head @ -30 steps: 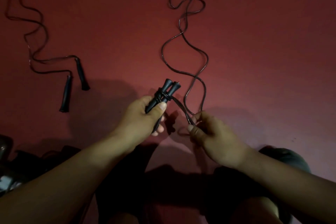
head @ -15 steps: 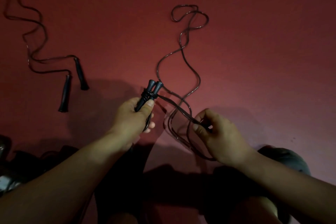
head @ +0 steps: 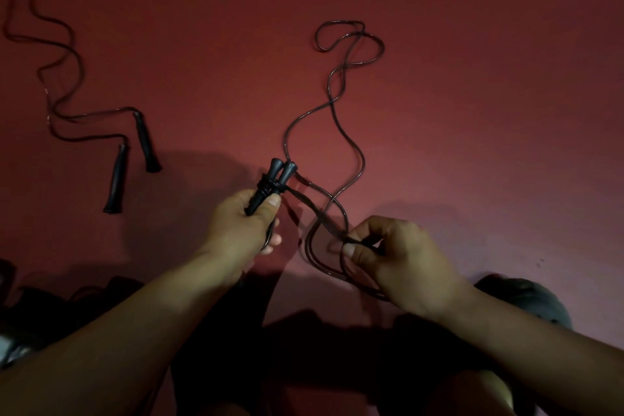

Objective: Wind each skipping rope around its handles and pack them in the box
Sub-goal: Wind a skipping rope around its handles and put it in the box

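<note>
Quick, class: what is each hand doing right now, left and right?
Left hand: grips the paired handles, a few turns of rope round them.
Right hand: pinches the rope, fingers curled.

Bare red floor (head: 489, 111) lay open toward the far right corner and along the right edge, giving a hand free passage there. Across the middle, the loose rope (head: 341, 132) snaked from the far loop down to the near edge, barring a straight sweep. Toward the left edge the second rope (head: 60, 101) and its two handles (head: 133, 159) took up the room. A wide bare strip ran between the two ropes.
</note>
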A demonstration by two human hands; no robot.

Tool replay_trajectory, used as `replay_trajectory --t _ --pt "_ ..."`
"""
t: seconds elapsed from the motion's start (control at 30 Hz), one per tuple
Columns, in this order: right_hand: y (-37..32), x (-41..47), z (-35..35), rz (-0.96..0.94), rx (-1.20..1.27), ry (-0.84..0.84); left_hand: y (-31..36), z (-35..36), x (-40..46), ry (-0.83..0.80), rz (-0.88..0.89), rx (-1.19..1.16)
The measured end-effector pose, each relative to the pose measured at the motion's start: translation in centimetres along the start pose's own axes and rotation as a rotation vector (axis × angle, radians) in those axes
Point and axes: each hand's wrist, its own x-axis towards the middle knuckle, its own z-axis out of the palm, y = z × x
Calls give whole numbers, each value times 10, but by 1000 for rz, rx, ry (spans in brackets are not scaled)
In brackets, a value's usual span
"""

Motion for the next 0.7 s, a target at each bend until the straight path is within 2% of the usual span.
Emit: replay_trajectory --t 0.17,0.37,0.57,0.7 --pt "-14 -4 -6 -158 -28 -51 -8 -3 2 -45 32 124" --pt "-29 6 -26 -381 -158 -54 -7 -3 -2 -206 85 347" --pt "-36 23 -45 -436 -89 -9 11 -4 -11 -427 176 529" --pt "-37 30 -51 -434 -96 40 25 0 -26 -542 210 556"
